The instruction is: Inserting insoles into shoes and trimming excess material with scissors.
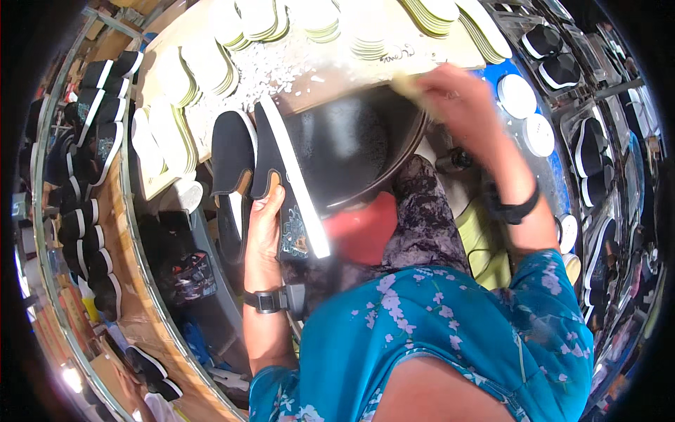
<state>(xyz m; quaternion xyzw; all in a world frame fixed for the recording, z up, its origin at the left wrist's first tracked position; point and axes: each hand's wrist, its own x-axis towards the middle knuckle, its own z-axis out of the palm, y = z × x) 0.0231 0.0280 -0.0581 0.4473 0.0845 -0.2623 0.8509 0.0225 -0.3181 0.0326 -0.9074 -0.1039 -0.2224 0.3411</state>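
Two black shoes (271,158) with white soles stand on edge in the left hand (264,225), fingers wrapped round them, beside a dark pan (351,148). Insole stacks (204,67) crowd the bench edge. The right hand (457,95) grips a pale insole (408,88) over the pan's rim.

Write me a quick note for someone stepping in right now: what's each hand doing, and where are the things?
Left hand: grips a black shoe, white sole edge up, beside a second shoe.
Right hand: blurred, on a pale pad at the rim of the dark pan.
Insole stacks sit on the bench beyond.
Done: finished shoes racked at left.
Left: the held shoe, apparently.
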